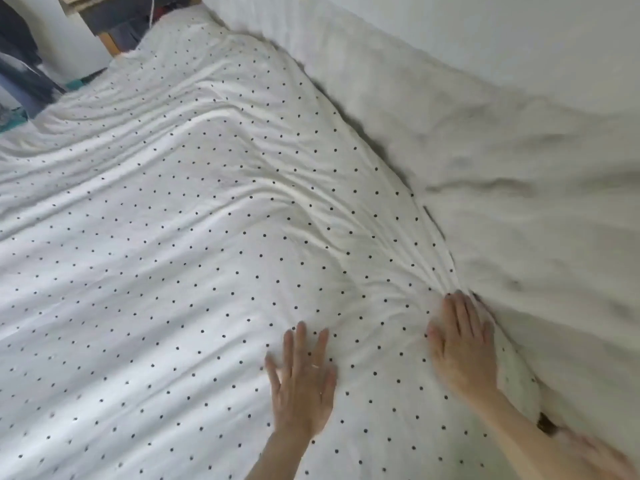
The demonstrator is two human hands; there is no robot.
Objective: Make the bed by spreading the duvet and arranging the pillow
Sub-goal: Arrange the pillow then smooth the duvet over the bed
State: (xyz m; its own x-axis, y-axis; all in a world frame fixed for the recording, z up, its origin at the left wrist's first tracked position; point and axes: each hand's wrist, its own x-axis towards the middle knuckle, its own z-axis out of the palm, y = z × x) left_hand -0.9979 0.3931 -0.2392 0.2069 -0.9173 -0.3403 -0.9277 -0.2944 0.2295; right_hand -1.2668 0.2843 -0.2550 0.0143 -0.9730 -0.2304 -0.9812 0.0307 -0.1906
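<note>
A white duvet point(180, 237) with small black dots covers most of the bed, with long wrinkles running across it. My left hand point(301, 379) lies flat on the duvet near the bottom centre, fingers spread. My right hand point(462, 344) presses flat on the duvet's right edge, fingers straight, where folds bunch up against plain white bedding point(519, 202). That plain white bedding lies rumpled along the right side by the wall; whether it is a pillow or a sheet I cannot tell.
A white wall point(519, 39) runs along the right of the bed. At the top left stand a white cylindrical object point(69, 32), dark clothes point(20, 64) and a wooden frame piece point(109, 45). A small dark gap point(545, 422) shows by my right forearm.
</note>
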